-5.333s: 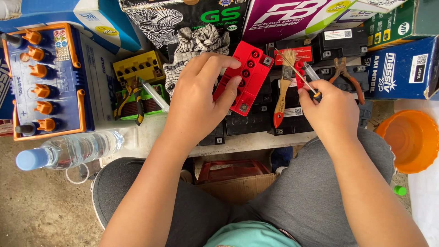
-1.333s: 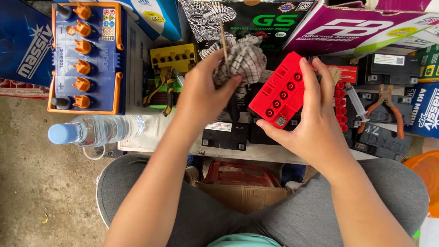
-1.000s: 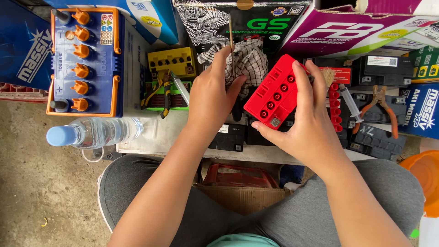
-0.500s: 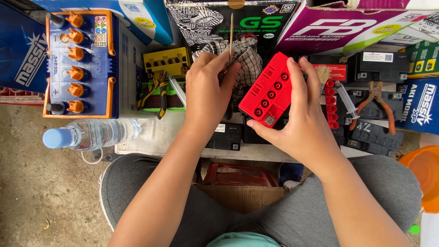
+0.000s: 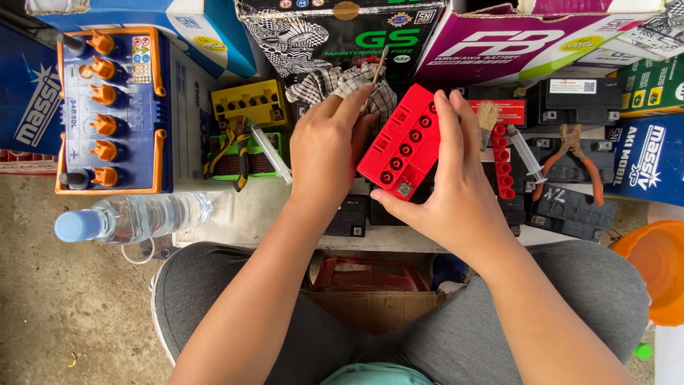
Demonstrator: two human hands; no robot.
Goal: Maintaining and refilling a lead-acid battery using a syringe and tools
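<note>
— Two hands up over the desk (image 5: 242, 214)! What's the right hand (image 5: 456, 192) got?
— Its grip is wrapped around a red battery (image 5: 400, 146), thumb under the near corner, fingers over the far edge, tilted, its row of round ports facing up.
— And the left hand (image 5: 324, 153)?
— Pinching a thin wooden stick (image 5: 380, 65) against a checked cloth (image 5: 338, 84), just beside the battery.

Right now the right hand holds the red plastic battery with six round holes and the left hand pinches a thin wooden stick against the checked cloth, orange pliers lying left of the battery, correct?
One error: the head view shows the orange-handled pliers lying to the right of the red plastic battery, not the left. Right hand, left hand, thin wooden stick and checked cloth are as stated.
</note>
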